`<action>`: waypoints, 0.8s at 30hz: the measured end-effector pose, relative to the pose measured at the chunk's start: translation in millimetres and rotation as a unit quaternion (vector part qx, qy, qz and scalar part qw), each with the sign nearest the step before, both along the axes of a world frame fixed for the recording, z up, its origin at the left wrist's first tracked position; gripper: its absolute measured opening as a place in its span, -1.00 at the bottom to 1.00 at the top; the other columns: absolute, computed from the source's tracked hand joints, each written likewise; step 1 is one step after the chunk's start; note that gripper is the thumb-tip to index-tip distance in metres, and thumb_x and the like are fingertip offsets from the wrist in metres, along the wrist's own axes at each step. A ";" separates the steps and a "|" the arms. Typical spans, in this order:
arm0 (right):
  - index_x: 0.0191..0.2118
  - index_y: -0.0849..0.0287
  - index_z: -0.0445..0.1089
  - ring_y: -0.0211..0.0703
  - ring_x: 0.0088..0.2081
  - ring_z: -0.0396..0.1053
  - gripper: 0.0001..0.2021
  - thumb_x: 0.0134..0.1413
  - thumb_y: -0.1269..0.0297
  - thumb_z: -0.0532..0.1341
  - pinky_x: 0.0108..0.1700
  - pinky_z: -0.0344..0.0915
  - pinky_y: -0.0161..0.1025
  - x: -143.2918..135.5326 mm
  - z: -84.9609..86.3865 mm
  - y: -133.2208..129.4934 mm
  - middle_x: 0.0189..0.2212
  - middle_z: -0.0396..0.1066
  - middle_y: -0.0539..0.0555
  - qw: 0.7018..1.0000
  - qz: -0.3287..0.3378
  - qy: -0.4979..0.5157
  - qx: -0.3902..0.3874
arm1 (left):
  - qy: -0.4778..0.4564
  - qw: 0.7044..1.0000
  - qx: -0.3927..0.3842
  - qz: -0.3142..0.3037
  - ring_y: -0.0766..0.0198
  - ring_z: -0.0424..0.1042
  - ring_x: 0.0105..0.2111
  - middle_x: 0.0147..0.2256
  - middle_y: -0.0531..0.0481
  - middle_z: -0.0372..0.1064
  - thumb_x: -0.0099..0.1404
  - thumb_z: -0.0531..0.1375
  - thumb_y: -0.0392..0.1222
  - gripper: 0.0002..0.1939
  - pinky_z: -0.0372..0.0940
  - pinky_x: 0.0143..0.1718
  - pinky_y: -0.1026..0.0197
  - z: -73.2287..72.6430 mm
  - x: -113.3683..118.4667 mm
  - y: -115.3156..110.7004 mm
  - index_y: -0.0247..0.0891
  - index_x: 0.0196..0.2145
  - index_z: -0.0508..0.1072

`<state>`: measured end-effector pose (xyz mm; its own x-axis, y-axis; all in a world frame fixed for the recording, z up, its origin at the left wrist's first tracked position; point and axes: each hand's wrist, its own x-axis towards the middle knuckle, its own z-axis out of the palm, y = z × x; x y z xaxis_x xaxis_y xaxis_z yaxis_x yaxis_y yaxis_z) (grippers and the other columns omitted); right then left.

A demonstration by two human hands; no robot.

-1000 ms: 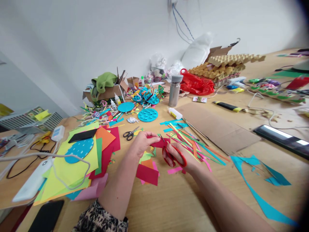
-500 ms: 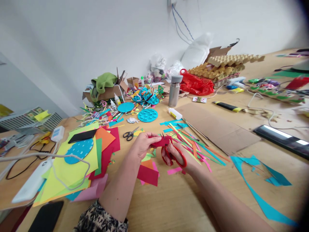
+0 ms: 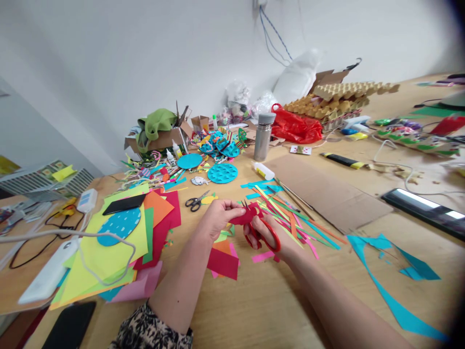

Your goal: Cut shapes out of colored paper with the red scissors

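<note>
In the middle of the head view, my left hand (image 3: 221, 216) pinches a small piece of red paper (image 3: 240, 219) between thumb and fingers. My right hand (image 3: 262, 231) is closed round the handles of red-handled scissors (image 3: 273, 237). The scissor blades are at the red paper, their tips showing just above it. Below my hands lie a larger red paper rectangle (image 3: 223, 264) and orange and pink scraps. A second pair of scissors (image 3: 196, 200), with black handles, rests on the table to the left of my left hand.
Coloured paper sheets (image 3: 123, 261) with a black phone (image 3: 123, 204) lie at the left. Thin paper strips (image 3: 290, 218) and a cardboard sheet (image 3: 327, 194) are at the right. Behind stand a glue bottle (image 3: 264, 171), a steel flask (image 3: 263, 138) and blue paper discs (image 3: 222, 173).
The red paper has turned slightly in my left hand, and a curved cut edge now shows near the blades. Both hands stay in nearly the same place.
</note>
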<state>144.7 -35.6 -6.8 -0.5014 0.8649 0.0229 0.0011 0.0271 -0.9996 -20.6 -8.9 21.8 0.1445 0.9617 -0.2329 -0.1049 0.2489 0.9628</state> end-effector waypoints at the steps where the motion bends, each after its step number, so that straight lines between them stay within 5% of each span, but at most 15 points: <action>1: -0.47 0.20 0.33 -0.28 -0.64 0.18 -0.36 0.13 -0.37 0.02 -0.53 0.09 -0.30 0.0 0.0 0.1 -0.70 0.26 -0.01 1.000 0.000 -0.002 0.002 | 0.003 1.000 0.003 0.001 0.35 0.39 -0.53 -0.54 0.00 0.46 -0.13 0.44 -0.25 -0.80 0.27 -0.34 0.25 0.2 0.2 0.0 -0.36 -0.53 0.52; 24: -0.48 0.22 0.35 -0.30 -0.67 0.18 -0.34 0.06 -0.40 0.07 -0.57 0.05 -0.31 1.2 -7.4 3.1 -0.72 0.28 0.00 1.000 -0.008 -0.001 0.005 | 0.017 1.000 0.018 -0.012 0.34 0.40 -0.52 -0.54 0.00 0.46 -0.15 0.46 -0.21 -0.75 0.28 -0.36 0.25 -0.7 -1.6 0.3 -0.36 -0.54 0.52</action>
<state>145.9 -32.5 -14.2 -0.4883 0.8721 0.0308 0.0027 0.0368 -0.9993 -22.2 -8.7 21.1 0.1596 0.9659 -0.2037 -0.0673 0.2166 0.9739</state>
